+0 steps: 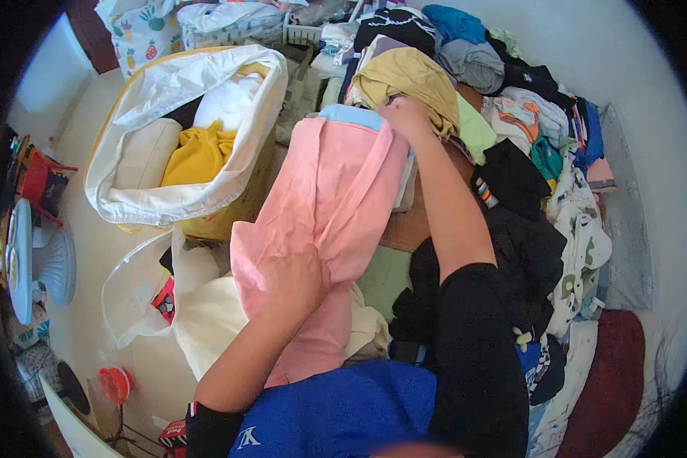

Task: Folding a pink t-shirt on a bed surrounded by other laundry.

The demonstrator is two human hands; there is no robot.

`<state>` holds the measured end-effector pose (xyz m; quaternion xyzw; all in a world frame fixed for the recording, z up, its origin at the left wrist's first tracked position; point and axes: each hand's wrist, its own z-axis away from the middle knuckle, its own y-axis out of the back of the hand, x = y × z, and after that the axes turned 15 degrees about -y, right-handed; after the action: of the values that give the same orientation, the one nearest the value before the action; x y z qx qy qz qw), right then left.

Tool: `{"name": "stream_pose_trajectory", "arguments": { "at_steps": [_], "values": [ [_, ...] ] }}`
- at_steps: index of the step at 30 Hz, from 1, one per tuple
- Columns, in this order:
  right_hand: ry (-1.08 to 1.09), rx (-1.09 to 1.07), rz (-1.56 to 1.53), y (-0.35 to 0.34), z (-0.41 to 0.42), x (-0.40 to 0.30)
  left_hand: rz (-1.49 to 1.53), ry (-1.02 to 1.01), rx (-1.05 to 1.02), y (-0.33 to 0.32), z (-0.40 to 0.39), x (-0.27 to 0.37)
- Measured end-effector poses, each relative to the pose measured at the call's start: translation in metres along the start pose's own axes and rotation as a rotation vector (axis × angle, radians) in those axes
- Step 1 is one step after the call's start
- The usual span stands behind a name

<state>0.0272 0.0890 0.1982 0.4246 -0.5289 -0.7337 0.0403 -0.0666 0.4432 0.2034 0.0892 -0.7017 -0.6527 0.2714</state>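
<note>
A pink garment point(349, 194), partly folded lengthwise, stretches from the clothes pile down to my lap. Its lower middle is bunched in the curled fingers of my left hand point(297, 277). At the garment's far right corner, my right hand point(406, 117) pinches the edge; its fingertips are partly hidden. Light blue cloth point(349, 116) shows under the pink garment's far end. Just beyond my right hand lies a crumpled tan garment point(409, 80), and lime-green cloth point(474, 129) sits beside it.
A large storage bag point(189, 200) stands open at the left, holding a yellow cloth point(200, 154) and other textiles. Below it is a clear plastic bag point(131, 286). Black clothes point(521, 252) are heaped at the right. A blue fan point(20, 260) and a red stool point(43, 177) stand far left.
</note>
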Motion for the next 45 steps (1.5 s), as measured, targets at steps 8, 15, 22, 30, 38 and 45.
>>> {"name": "stream_pose_trajectory", "arguments": {
  "at_steps": [8, 15, 22, 30, 38, 45],
  "values": [
    [-0.011, 0.169, 0.222, -0.039, -0.018, 0.010, 0.040, 0.043, -0.034, -0.020, 0.010, -0.023],
    [0.085, -0.083, -0.136, -0.031, -0.030, 0.023, 0.087, 0.044, -0.059, -0.020, 0.008, -0.023],
    [0.195, -0.225, -0.046, -0.047, -0.024, 0.011, 0.125, 0.074, -0.151, -0.022, 0.010, -0.025],
    [0.330, 0.009, 0.162, -0.061, -0.006, -0.012, 0.179, 0.065, -0.263, -0.009, 0.008, -0.026],
    [0.556, 0.526, 0.075, -0.044, 0.040, 0.000, 0.139, 0.126, -0.190, 0.001, 0.006, -0.033],
    [0.488, 0.315, 0.261, -0.062, 0.080, 0.039, 0.419, 0.021, -0.028, -0.021, -0.009, -0.047]
  ]
}}
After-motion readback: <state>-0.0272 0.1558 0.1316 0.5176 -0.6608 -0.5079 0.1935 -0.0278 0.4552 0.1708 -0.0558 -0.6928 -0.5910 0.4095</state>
